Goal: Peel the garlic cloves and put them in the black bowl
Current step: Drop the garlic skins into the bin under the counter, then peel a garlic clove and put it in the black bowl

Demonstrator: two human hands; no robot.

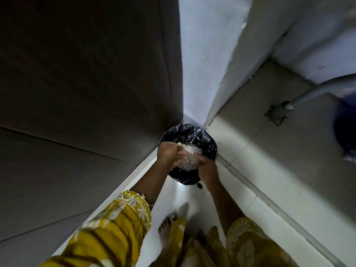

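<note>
I am standing over a bin lined with a black plastic bag [207, 138] in a floor corner. Above its opening, both hands hold a heap of white papery garlic skins [189, 158]. My left hand [169, 152] grips the heap from the left. From the lower right, my right hand [207, 167] cups it. The fingers of both hands are partly buried in the skins. No black bowl and no peeled cloves are in view.
A dark panel [86, 83] rises along the left, close to my left arm. A white wall [204, 64] stands behind the bin and a tiled wall [269, 151] runs along the right, with a grey pipe [317, 90] and a blue object [345, 128]. My bare foot [166, 227] stands on the white floor.
</note>
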